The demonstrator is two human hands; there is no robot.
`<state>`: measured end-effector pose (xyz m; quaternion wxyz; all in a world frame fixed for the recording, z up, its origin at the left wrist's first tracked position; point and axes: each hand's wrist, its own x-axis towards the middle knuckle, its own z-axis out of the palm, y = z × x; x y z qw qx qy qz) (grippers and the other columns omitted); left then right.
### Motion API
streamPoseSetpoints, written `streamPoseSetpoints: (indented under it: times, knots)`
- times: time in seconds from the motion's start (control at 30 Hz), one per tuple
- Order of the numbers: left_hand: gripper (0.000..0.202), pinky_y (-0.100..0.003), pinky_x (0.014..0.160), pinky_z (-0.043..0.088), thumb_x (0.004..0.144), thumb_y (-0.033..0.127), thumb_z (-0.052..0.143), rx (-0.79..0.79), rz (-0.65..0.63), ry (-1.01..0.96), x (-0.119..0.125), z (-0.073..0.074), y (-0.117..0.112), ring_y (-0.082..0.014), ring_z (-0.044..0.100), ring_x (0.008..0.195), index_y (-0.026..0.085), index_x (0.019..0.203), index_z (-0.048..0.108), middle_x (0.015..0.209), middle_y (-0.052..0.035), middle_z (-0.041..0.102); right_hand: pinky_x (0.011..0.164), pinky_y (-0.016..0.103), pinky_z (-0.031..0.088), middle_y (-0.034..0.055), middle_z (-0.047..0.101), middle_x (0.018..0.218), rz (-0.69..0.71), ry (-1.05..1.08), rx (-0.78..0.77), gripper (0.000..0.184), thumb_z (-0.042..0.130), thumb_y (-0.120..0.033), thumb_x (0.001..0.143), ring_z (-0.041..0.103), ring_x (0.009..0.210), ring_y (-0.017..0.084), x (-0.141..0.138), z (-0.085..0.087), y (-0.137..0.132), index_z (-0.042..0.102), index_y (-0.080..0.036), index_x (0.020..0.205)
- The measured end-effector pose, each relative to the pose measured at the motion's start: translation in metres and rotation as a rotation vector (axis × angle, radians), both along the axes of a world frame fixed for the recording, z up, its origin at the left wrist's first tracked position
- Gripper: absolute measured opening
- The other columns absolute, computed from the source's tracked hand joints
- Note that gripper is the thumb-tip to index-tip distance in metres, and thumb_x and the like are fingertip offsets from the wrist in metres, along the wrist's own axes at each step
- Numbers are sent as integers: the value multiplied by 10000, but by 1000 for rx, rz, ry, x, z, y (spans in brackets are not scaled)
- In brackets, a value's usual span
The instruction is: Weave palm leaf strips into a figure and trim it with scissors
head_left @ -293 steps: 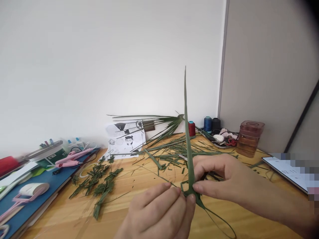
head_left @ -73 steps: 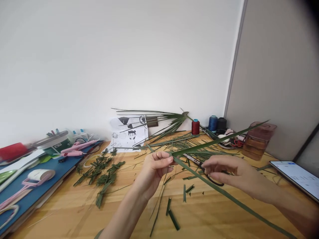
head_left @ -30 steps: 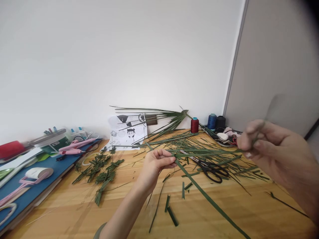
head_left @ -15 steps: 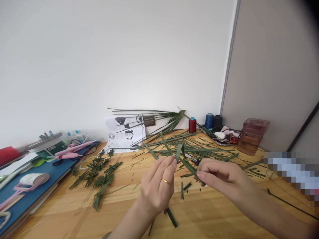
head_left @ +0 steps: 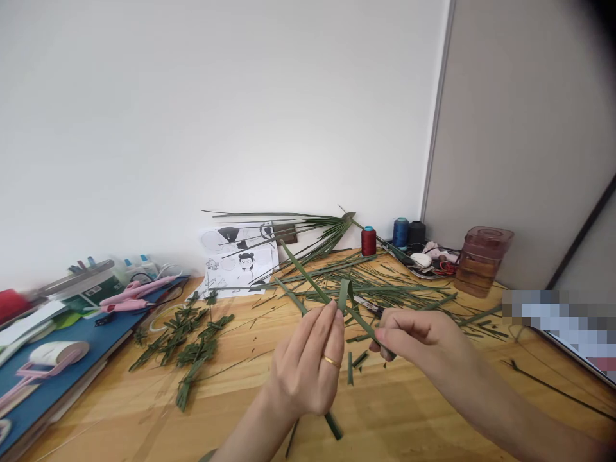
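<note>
Between my hands is a green palm leaf strip point(head_left: 346, 293), bent into a small loop. My left hand point(head_left: 308, 359) pinches it at the base of the loop; strip ends stick out up to the left and down below the fist. With thumb and fingers closed, my right hand point(head_left: 418, 337) grips the strip's end to the right of the loop. My left fingers hide the crossing of the strips. Just behind my right hand lies a dark-handled cutting tool point(head_left: 373, 307), partly covered. Several woven leaf pieces point(head_left: 197, 343) rest on the table to the left.
A fan of palm leaf point(head_left: 337, 224) leans on the back wall beside printed drawings point(head_left: 240, 260). Behind the loose strips stand a red thread spool point(head_left: 368, 241) and a pink jug point(head_left: 484, 262). Pink glue guns point(head_left: 135, 292) lie on a blue board point(head_left: 91, 366) at left.
The upper-left strip end now reaches farther out and leans more to the left. My left hand has turned slightly. Both hands keep their grip, and the view has shifted a little.
</note>
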<state>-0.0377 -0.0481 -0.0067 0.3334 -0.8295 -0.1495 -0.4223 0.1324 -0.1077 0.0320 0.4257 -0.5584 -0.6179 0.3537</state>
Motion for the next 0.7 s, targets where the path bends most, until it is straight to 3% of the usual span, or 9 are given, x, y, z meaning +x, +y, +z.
streamPoseSetpoints:
  times: [0.17,0.37,0.47,0.57,0.63,0.7]
  knots:
    - [390,-350,712,513,728,95,500,-67,-47,-9,0,-1,-4,-277,562,958,87,1117,498,990,-183,628,564,236,346,-29,446,595,-12,150,52,279,452,-351,787,434,609,124,-9,-8,7,466,-184,564]
    - [347,-328,711,498,719,132,538,-88,-69,-64,0,-6,-3,-266,574,921,80,1062,542,937,-173,644,687,240,410,-40,517,717,10,554,56,172,604,-311,715,501,704,109,-17,-24,17,475,-202,749]
    - [302,-299,696,493,709,117,545,-85,-42,-83,0,-3,-4,-236,579,892,98,1008,574,890,-146,653,694,246,440,-8,545,953,42,640,5,312,632,-295,696,533,732,103,-16,-24,19,454,-225,942]
    - [292,-302,681,494,693,88,546,-88,-130,-38,-1,4,-5,-252,569,909,44,981,569,902,-185,647,669,213,467,-1,402,1228,29,650,39,505,669,-251,659,534,747,84,-13,-18,19,410,-271,1092]
    - [279,-308,667,499,694,73,532,-93,-198,10,-1,10,-7,-262,571,906,23,967,562,922,-211,640,653,201,478,-2,354,1279,43,618,48,576,676,-216,648,532,738,78,-11,-14,19,388,-289,1141]
    - [256,-307,654,503,713,64,497,-118,-232,58,-1,14,-9,-256,582,899,46,960,560,950,-209,635,642,211,488,6,402,1243,104,572,32,552,654,-203,671,536,707,80,-10,-11,18,394,-290,1149]
